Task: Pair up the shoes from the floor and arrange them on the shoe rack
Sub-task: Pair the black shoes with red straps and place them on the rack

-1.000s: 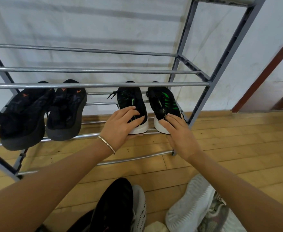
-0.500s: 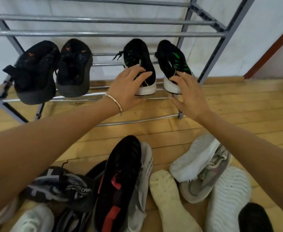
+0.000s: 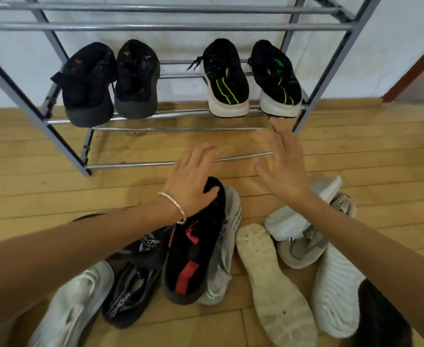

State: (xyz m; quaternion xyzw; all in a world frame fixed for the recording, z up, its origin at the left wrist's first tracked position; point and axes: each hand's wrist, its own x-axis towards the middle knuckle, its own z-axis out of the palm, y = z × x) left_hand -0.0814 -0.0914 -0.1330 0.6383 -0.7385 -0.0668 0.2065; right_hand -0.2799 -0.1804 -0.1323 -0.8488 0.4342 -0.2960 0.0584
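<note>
two pairs on the shoe rack (image 3: 171,27) – black pair (image 3: 110,81), green-striped pair (image 3: 251,78). left hand (image 3: 193,176) and right hand (image 3: 285,169) open, empty, above the floor pile – black-and-red shoe (image 3: 193,249) under left wrist.

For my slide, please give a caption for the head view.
Two pairs on the shoe rack; both open hands, left and right, above floor shoes.

view: your one head camera, wide-angle | aim: forward and steeply down over both forearms toward the shoe rack (image 3: 326,78) | range: close, floor shoe pile (image 3: 193,259) right below you, nearer than the rack | edges: rack's upper bars bowed and cropped at top | overlap: none, no second view to compare
</note>
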